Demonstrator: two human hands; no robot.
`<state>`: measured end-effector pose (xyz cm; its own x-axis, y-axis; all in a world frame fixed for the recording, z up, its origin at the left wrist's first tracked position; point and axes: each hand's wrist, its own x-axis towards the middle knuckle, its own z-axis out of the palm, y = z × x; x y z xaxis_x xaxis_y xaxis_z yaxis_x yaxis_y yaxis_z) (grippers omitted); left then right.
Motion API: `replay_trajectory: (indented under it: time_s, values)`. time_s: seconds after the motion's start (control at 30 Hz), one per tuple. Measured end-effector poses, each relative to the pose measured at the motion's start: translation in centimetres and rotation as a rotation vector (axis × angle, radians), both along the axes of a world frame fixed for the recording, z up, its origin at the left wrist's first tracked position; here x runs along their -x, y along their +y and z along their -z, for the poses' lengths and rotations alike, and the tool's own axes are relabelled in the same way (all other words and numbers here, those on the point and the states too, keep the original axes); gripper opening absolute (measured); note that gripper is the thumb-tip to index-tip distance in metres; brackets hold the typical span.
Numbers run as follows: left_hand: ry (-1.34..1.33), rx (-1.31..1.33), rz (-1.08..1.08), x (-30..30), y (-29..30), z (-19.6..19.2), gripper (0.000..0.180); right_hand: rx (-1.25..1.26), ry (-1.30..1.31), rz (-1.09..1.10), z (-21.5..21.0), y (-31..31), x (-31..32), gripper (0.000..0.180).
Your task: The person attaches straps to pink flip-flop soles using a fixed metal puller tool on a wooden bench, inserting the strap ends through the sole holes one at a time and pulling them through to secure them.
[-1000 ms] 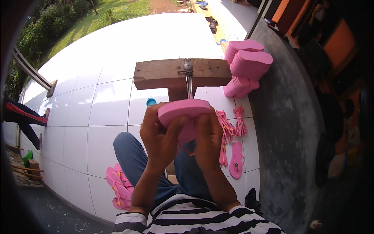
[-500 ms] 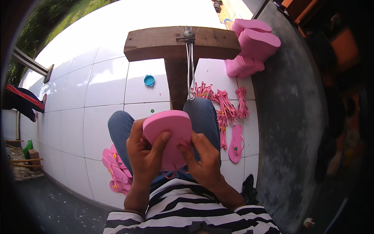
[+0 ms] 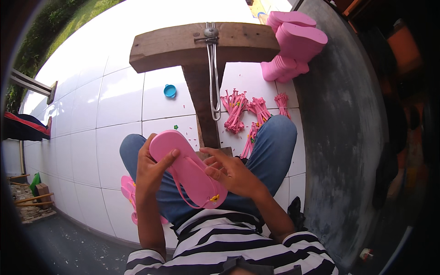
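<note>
My left hand [image 3: 149,172] grips a pink flip-flop [image 3: 195,172] by its wide, rounded end, thumb on top of the sole. The flip-flop lies tilted over my lap. Its pink straps are on the sole, and a yellow flower ornament sits at the end nearest my body. At the sole's right edge, my right hand [image 3: 236,173] has its index finger stretched out and its thumb close to the edge. Nothing shows between its fingers. Whether the thumb touches the sole I cannot tell.
Ahead stands a wooden T-shaped post [image 3: 204,50] with a bent wire hook [image 3: 214,87] hanging from it. Bundled pink straps [image 3: 234,110] lie right of it, pink soles [image 3: 300,41] stacked beyond. A blue cup [image 3: 170,90] and finished flip-flops [image 3: 128,188] are leftward. Another person's leg [image 3: 27,127] shows far left.
The flip-flop has turned and moved left, bringing its straps and flower into sight. My right hand has let go of the sole. My right knee has swung outward.
</note>
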<state>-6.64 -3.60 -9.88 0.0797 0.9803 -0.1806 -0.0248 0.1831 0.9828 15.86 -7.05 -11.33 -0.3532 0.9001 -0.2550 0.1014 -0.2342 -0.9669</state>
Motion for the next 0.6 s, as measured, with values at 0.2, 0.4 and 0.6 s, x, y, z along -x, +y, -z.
replay_trajectory:
  time_s: [0.2, 0.4, 0.6]
  values:
    - [-0.35, 0.15, -0.155, 2.8, -0.6, 3.1, 0.036, 0.035, -0.019, -0.153, 2.8, -1.4, -2.4, 0.051]
    - [-0.283, 0.319, 0.157, 6.0, -1.5, 7.1, 0.051, -0.047, 0.19, 0.416, 2.7, -2.7, -7.5, 0.035]
    - [-0.718, 0.546, -0.134, 1.6, -5.8, 9.8, 0.048, -0.04, -0.466, 1.202, 18.2, -7.3, -21.7, 0.081]
